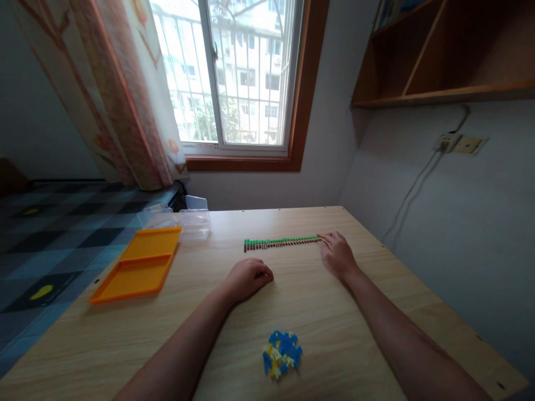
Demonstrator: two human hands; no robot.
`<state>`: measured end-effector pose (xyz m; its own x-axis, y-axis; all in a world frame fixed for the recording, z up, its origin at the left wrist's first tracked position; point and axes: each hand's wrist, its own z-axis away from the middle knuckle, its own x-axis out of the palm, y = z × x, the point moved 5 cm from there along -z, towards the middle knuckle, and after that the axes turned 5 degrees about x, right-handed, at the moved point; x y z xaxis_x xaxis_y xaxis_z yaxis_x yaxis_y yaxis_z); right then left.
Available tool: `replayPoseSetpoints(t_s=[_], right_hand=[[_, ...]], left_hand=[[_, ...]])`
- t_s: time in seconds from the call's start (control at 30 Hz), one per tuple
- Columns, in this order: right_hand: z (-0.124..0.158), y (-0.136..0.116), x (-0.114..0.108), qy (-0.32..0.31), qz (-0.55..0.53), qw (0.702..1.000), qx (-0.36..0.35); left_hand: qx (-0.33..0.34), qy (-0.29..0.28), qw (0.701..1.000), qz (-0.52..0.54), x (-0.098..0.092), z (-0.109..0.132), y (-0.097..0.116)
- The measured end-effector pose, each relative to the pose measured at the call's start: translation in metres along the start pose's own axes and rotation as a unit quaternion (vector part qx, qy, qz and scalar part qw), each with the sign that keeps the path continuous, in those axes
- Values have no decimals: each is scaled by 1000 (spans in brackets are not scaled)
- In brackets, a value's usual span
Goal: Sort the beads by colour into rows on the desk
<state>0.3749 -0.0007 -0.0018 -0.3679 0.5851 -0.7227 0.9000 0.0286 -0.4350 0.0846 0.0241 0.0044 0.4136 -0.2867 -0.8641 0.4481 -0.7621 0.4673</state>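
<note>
- At the centre of the frame, we see a double row of small green and brown pieces (282, 242) lined up on a pale wood-grain table (330, 334), green behind brown, slanting slightly upward to the right.
- Right of centre, our right hand (337, 253) lies at the row's right end, index finger stretched to the last pieces, the other fingers bent. We cannot tell whether it pinches one.
- Just below the row, our left hand (247, 277) rests on the table, fingers loosely curled in. Whatever lies inside that curl is hidden from us.
- At lower centre, between our forearms, sits a loose pile of blue and yellow pieces (284, 351).
- Left of centre lies an orange tray (144, 277) with two sections; just behind it stand clear plastic boxes (194, 225).
- At far left is a checked bed cover (37, 223). A dark patch on it shows a yellow shape (42, 293) and faint marks too blurred for us to read.
- Upper left, a flowered curtain (121, 94) hangs beside a barred window (251, 94).
- Upper right, a wooden shelf (422, 93) hangs above a wall socket (448, 142).
</note>
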Motion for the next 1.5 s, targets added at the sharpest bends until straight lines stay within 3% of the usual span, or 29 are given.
replayPoseSetpoints(t_s=[0.1,0.2,0.3,0.47,0.63,0.83,1.03,1.23,1.5], right_hand=[[15,-44,-5,-46,-52,992,-102],[38,-86,-2,-143,-117,965,-186],[57,-113,5,-206,-123,941,-237],[65,-128,11,-225,-100,933,-264],[64,-130,12,-230,-71,931,-274],[48,-96,2,-219,-27,953,-207],[21,-26,-7,-208,37,974,-79],[3,37,-5,-132,80,986,58],[-3,54,5,-110,107,984,92]], left_hand=[[9,7,1000,19,1,0,4],[-9,30,998,49,1,0,1],[-21,57,995,85,-1,1,-4],[-33,107,985,132,-5,1,-9],[-38,112,981,151,-4,1,-12],[-54,110,981,152,-4,1,-15],[-55,98,981,156,-3,2,-15],[-54,90,983,153,-3,2,-14],[-48,90,986,133,-4,1,-12]])
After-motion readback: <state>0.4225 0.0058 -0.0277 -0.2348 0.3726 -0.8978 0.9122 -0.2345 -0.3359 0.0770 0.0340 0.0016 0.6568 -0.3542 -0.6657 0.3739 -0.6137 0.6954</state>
